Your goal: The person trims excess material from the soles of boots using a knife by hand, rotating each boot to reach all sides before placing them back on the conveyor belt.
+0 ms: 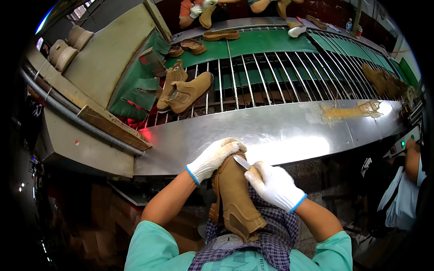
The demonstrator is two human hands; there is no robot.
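"What is nearest the wearer?"

"A tan boot [237,192], tilted over the checked apron [273,214], its opening toward the body and its sole to the left."

"And the hands?"

"The left hand [218,157], in a white glove, is curled over the toe, clasping it. The right hand [274,186], gloved too, has its fingers closed around a small tool [241,161], whose pale, flat end lies at the toe."

"Beyond them?"

"A steel ledge [201,143], then metal rods [267,79] with a pair of boots [193,93] resting at their left. Farther on, loose soles [193,46] lie on green sheeting [266,43]. Across from there, a co-worker's gloved hand [196,11] is at another boot [206,18]."
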